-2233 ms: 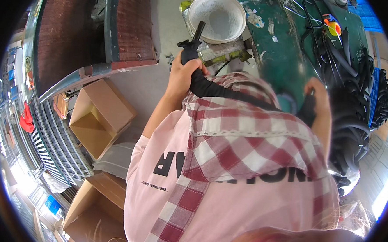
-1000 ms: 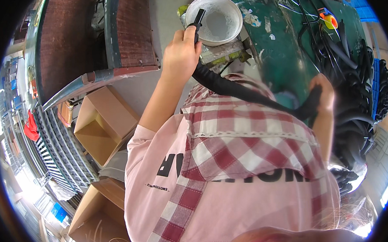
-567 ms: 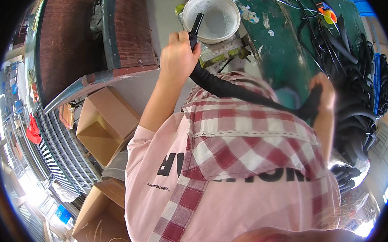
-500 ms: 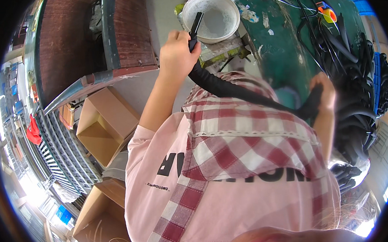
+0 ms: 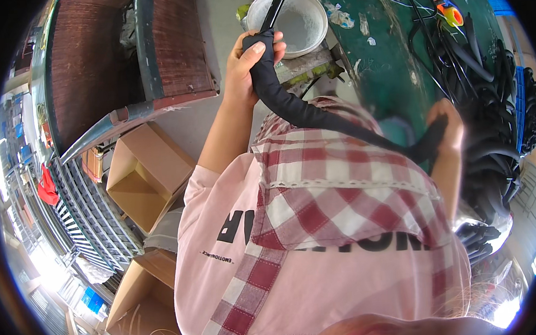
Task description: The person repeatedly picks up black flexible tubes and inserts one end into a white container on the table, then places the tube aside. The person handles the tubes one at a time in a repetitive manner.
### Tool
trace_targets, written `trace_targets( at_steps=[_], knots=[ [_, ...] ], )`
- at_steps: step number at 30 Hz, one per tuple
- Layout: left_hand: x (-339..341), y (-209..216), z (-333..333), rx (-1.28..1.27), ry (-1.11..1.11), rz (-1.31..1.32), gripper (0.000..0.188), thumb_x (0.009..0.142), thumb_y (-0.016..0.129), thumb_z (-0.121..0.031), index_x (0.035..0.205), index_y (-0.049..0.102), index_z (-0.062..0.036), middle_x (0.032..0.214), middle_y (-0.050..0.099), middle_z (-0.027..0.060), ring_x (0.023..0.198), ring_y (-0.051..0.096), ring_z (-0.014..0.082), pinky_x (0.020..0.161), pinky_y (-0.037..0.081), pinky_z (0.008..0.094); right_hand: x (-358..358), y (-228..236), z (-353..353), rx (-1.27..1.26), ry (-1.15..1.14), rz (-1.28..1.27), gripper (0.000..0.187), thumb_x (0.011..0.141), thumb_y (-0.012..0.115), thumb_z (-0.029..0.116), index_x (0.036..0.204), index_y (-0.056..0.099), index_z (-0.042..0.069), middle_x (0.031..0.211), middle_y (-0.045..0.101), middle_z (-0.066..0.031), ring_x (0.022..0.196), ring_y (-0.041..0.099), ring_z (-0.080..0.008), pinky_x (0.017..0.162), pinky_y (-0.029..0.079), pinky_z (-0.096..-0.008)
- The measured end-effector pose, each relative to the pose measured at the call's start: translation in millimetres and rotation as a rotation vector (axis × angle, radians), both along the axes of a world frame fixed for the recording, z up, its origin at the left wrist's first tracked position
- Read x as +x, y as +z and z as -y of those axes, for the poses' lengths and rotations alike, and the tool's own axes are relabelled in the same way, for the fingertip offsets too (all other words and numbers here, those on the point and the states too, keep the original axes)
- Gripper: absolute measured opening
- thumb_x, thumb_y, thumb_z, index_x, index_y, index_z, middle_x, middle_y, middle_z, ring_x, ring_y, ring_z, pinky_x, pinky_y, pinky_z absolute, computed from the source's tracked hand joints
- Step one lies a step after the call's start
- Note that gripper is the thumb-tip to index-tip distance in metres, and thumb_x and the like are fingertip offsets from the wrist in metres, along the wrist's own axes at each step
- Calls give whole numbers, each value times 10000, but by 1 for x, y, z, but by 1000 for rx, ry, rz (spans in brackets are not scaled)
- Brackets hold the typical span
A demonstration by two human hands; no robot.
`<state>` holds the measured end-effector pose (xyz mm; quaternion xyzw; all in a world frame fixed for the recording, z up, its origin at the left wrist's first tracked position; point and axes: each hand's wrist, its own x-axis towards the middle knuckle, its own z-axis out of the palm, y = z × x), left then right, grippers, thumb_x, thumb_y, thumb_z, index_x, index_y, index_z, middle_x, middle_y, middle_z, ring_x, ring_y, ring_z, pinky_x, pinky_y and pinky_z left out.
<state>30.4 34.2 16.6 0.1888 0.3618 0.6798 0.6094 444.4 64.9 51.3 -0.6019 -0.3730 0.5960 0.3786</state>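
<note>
A long, curved black foam-sleeved tube [image 5: 304, 114] runs across the front of my checked apron. My left hand [image 5: 245, 62] is closed around its upper end, thumb lying on the black sleeve. Above that grip a bare, glossy black tube end [image 5: 272, 13] sticks out of the sleeve, in front of the white bucket [image 5: 308, 14]. At the tube's other end, on the right, my right hand [image 5: 450, 124] is closed on the sleeve, slightly blurred. What lies inside that right-hand grip is hidden.
A worn green table [image 5: 389, 58] stands ahead and right, with a heap of black foam tubes [image 5: 491, 137] and an orange-and-yellow tape roll [image 5: 452, 16]. To the left are a brown-panelled cabinet [image 5: 180, 45] and open cardboard boxes [image 5: 153, 167].
My left hand has turned, so its thumb and fingertips now show around the sleeve. The bare tube end has shifted slightly upward. My right hand stays in about the same place.
</note>
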Motion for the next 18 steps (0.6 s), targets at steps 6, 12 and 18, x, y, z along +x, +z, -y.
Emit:
trace_targets(
  at_steps=[6, 12, 18],
  knots=[
    [-7, -3, -5, -37, -75, -216, 93, 847, 573, -116, 841, 507, -51, 1046, 641, 205, 778, 585, 173, 674, 483, 282, 0, 3, -6, 8, -15, 26, 254, 914, 450, 240, 713, 402, 91, 648, 501, -74, 616, 456, -161, 563, 375, -267],
    [-6, 2, -19, -75, -25, -172, 116, 845, 596, -94, 865, 505, -24, 1035, 634, 204, 816, 615, 222, 753, 518, 328, 9, -4, -13, 23, -11, -68, 260, 915, 454, 234, 709, 400, 84, 652, 490, -80, 614, 450, -169, 569, 375, -277],
    [-13, 21, -66, 62, -63, -214, 310, 834, 625, -119, 1077, 482, 10, 929, 617, 163, 783, 628, 227, 702, 553, 348, 0, 11, -43, 14, -186, -261, 250, 913, 459, 226, 716, 396, 87, 672, 435, -65, 626, 407, -171, 577, 341, -277]
  ],
)
